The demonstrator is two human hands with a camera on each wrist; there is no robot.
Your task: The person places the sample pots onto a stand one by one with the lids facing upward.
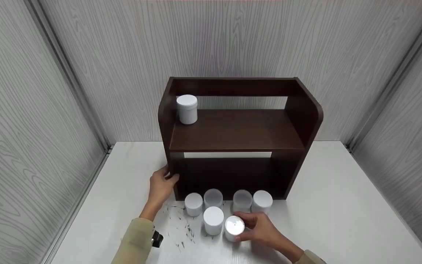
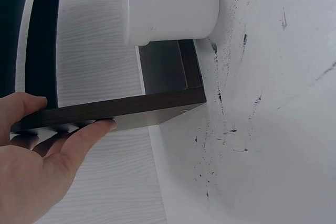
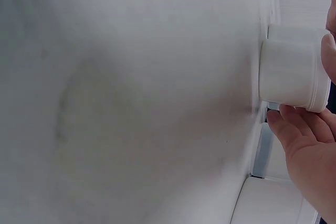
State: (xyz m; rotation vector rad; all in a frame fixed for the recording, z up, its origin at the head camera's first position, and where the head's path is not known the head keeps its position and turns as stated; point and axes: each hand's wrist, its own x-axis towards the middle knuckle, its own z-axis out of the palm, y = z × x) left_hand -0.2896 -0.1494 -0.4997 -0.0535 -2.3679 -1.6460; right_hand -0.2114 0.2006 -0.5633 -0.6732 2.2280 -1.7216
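Observation:
A dark brown two-tier shelf [image 1: 236,132] stands on the white table. My left hand [image 1: 160,187] grips the edge of its left side panel [image 2: 105,107], with the thumb on one face and fingers on the other. My right hand [image 1: 266,230] holds a white lidded jar [image 1: 234,228] at the front of the group, thumb and fingers on opposite sides. In the right wrist view, this jar [image 3: 289,72] is upright at the tabletop. Just left of it stands another white jar [image 1: 213,220].
Behind the held jar, a white jar [image 1: 193,204], two translucent-topped jars [image 1: 213,198] and another white jar [image 1: 262,201] line the shelf's front. One white jar [image 1: 187,110] sits on the upper tier, at left. Dark scuffs [image 1: 189,231] mark the table; grey panels [image 1: 225,40] enclose it.

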